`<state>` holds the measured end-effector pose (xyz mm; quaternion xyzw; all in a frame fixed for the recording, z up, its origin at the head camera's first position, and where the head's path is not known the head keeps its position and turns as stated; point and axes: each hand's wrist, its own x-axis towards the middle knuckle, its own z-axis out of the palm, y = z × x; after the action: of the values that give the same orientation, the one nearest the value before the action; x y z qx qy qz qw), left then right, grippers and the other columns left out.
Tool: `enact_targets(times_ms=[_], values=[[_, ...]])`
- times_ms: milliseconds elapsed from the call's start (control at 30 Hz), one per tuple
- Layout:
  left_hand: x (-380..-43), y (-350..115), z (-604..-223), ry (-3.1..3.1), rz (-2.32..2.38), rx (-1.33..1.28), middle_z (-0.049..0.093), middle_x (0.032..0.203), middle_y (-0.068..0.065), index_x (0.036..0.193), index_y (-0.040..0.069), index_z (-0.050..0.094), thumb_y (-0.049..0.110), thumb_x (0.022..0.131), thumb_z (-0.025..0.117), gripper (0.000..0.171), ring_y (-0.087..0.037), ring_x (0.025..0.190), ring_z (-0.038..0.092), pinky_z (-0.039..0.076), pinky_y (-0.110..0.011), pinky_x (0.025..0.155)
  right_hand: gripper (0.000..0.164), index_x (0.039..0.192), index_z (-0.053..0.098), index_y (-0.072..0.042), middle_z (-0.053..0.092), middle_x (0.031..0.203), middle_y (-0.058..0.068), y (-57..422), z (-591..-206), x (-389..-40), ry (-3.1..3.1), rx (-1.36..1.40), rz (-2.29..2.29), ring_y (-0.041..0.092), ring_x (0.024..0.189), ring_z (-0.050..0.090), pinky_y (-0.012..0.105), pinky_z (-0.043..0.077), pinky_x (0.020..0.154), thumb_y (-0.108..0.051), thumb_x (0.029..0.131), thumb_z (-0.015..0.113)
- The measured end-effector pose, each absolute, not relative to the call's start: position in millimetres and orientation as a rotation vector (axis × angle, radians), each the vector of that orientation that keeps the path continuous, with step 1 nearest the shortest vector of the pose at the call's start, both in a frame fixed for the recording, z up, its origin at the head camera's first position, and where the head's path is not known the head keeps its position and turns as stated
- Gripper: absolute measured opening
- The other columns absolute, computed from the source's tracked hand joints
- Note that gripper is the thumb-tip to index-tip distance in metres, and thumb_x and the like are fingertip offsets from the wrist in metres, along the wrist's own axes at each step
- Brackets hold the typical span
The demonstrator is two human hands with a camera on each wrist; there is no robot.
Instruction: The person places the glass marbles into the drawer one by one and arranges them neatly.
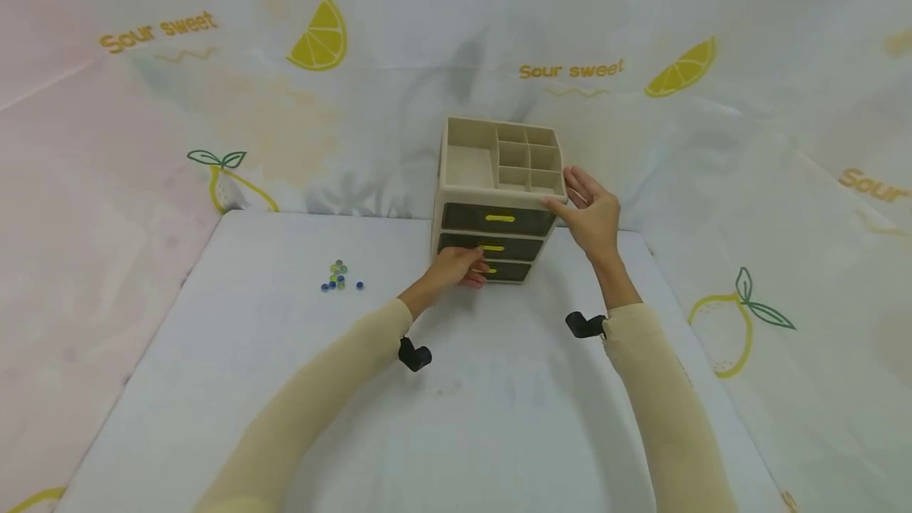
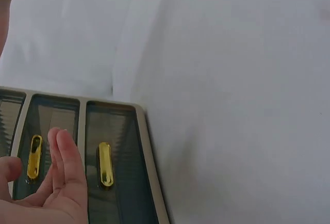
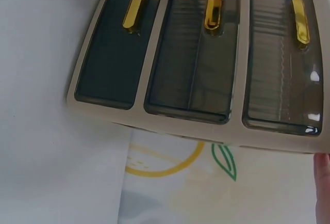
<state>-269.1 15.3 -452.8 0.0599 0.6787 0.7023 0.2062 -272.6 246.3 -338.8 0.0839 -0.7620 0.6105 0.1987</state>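
A small beige drawer organizer (image 1: 500,196) with dark see-through drawer fronts stands on the white table. My left hand (image 1: 456,266) is in front of its middle drawer. In the left wrist view, the middle drawer's yellow handle (image 2: 34,157) lies between my thumb (image 2: 11,168) and the raised, fairly straight fingers (image 2: 69,159), with gaps on both sides. My right hand (image 1: 593,216) rests against the organizer's upper right corner, thumb at the front edge and extended fingers along the side. All three drawers are closed.
Several small blue and green-yellow marbles (image 1: 337,279) lie on the table (image 1: 442,418) left of the organizer. Open compartments (image 1: 529,157) divide the organizer's top. Behind the table hangs a pale cloth (image 1: 399,101) printed with lemons.
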Motion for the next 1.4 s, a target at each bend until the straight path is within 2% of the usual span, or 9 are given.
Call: enact_targets(times_ms=[200,433,500,733,1033,1400], values=[[-270.7,27.2,-447.2,1.651,2.094,0.014,0.067,0.111,-0.021,0.122,-0.01,0.057,0.028,0.104,0.048,0.043,-0.017,0.083,0.07,0.056,-0.032,0.082,0.073,0.137,0.045,0.012,0.052,0.135,0.024,236.9,-329.7,-262.1,-2.166,0.227,1.67,0.038,0.122,0.053,0.035,0.047,0.098,0.006,0.074,0.081],[-272.5,34.2,-442.4,1.415,2.283,-0.138,0.068,0.11,-0.022,0.123,-0.011,0.055,0.019,0.103,0.05,0.037,-0.028,0.101,0.068,0.054,-0.033,0.087,0.073,0.137,0.045,0.013,0.052,0.135,0.024,236.3,-329.8,-264.0,-2.14,0.231,1.69,0.036,0.123,0.053,0.035,0.045,0.099,0.005,0.073,0.081],[-272.6,36.1,-442.5,1.398,2.316,-0.145,0.068,0.109,-0.022,0.123,-0.012,0.055,0.018,0.103,0.05,0.036,-0.029,0.102,0.067,0.055,-0.033,0.087,0.073,0.137,0.046,0.012,0.053,0.135,0.023,236.6,-329.5,-264.5,-2.138,0.231,1.686,0.035,0.123,0.053,0.035,0.046,0.099,0.005,0.073,0.082],[-270.3,37.7,-445.5,1.413,2.343,-0.144,0.07,0.098,-0.015,0.123,-0.012,0.055,0.016,0.103,0.052,0.035,-0.019,0.087,0.069,0.055,-0.031,0.085,0.073,0.136,0.046,0.012,0.052,0.134,0.024,236.0,-329.1,-264.5,-2.13,0.246,1.689,0.035,0.123,0.053,0.039,0.045,0.1,0.006,0.073,0.082],[-259.0,35.5,-457.9,1.455,2.331,-0.097,0.071,0.102,-0.017,0.125,-0.01,0.055,0.019,0.101,0.055,0.038,-0.018,0.087,0.07,0.053,-0.037,0.091,0.073,0.136,0.046,0.012,0.052,0.134,0.024,238.2,-332.0,-265.5,-2.129,0.241,1.709,0.035,0.123,0.053,0.036,0.045,0.099,0.005,0.073,0.082],[-230.8,35.4,-465.4,1.408,2.295,-0.087,0.071,0.105,-0.016,0.122,-0.008,0.059,0.023,0.1,0.058,0.038,-0.019,0.093,0.07,0.053,-0.035,0.091,0.073,0.137,0.044,0.013,0.051,0.136,0.025,240.3,-331.8,-264.9,-2.142,0.205,1.726,0.036,0.124,0.051,0.031,0.046,0.098,0.005,0.075,0.08]])
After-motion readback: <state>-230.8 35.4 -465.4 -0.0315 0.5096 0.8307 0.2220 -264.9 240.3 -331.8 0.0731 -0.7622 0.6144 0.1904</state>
